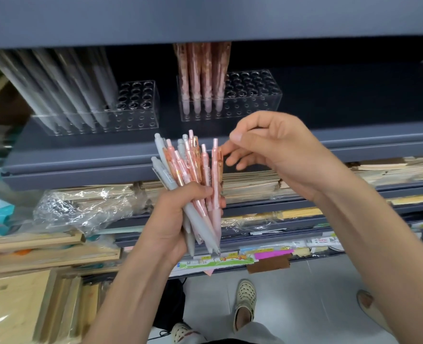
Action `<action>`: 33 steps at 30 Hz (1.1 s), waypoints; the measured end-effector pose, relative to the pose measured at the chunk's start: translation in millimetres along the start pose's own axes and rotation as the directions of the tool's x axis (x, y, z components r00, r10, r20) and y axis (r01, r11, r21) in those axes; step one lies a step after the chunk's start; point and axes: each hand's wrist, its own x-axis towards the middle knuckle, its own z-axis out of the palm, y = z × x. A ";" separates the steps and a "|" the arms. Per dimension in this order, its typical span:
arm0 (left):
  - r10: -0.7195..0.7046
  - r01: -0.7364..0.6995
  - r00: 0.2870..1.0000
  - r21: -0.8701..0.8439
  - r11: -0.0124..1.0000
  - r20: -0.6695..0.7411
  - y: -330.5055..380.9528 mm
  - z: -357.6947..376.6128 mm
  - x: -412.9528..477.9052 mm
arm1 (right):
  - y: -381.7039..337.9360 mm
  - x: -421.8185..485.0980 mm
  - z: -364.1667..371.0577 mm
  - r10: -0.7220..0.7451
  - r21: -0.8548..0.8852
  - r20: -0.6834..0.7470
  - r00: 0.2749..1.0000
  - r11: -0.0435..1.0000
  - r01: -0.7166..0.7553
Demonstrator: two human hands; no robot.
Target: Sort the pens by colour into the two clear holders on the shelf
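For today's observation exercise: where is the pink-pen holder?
Head view: the pink-pen holder stands on the shelf, centre, right of the grey-pen holder, above the right hand.

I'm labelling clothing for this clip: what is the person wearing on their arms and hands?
Nothing that shows. No sleeves come into view on either arm. The left hand and right hand carry no gloves, rings, watch or bracelet, and the visible nails are short and unpainted.
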 end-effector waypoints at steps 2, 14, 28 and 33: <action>0.009 -0.009 1.000 -0.010 1.000 -0.007 -1.5 6.1 2.1 | 1.0 -1.3 -5.8 -0.019 0.007 0.025 1.000 1.000 0.019; 0.073 -0.072 0.995 0.017 0.997 -0.062 -2.2 26.0 3.1 | 3.1 10.7 -30.6 -0.066 0.130 0.151 0.986 0.990 0.046; 0.147 -0.146 0.989 -0.110 0.983 -0.001 -11.9 26.5 -4.2 | 4.9 73.8 -57.5 -0.438 0.057 -0.626 0.645 0.799 0.599; 0.147 -0.149 0.989 -0.130 0.980 -0.025 -15.1 23.0 -5.7 | 0.5 101.9 -53.0 -0.497 -0.141 -0.573 0.651 0.843 0.519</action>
